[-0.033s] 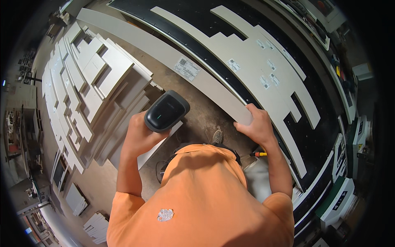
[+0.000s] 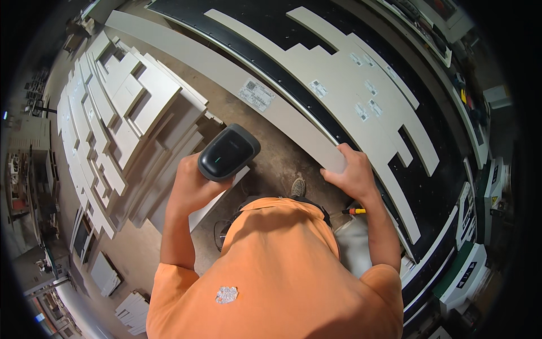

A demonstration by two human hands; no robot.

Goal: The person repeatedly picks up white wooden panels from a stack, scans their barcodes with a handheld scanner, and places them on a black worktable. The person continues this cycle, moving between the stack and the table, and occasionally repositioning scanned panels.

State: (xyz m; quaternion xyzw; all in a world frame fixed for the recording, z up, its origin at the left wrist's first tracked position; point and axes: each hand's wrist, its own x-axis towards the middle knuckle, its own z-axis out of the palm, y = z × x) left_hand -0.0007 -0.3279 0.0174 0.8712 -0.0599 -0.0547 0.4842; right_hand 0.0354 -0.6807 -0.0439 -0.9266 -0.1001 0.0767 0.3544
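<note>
— Scanner point(image 2: 227, 152), dark grey, handheld, with a small green light on its top: who has it?

— The left hand point(image 2: 189, 186) has it. The fingers are wrapped around the grip below the head, so the hand is closed on the scanner. The head tilts up and to the right, toward the long white panel point(image 2: 226, 73).

— And the panel, where does it lie?

— It runs diagonally from the upper left down to the middle of the view, along the near edge of the black machine bed point(image 2: 429, 186). A white sticker label point(image 2: 257, 94) sits on it, between the scanner and the bed.

— What does the right hand point(image 2: 353, 172) do?

— It rests on the near end of that panel, palm down, fingers curled over the corner. It grips the panel's end.

— What else is on the bed?

— Stepped white cut-out boards point(image 2: 350, 85) lie flat on it, several with small labels of their own.

— And to the left?

— A leaning stack of white cut parts point(image 2: 118, 130) stands on the concrete floor point(image 2: 282, 152), just beside the scanner hand. More small white pieces lie lower left.

— The person?

— Seen from above in an orange shirt point(image 2: 271, 277), with one shoe point(image 2: 297, 187) showing on the floor between the two hands.
</note>
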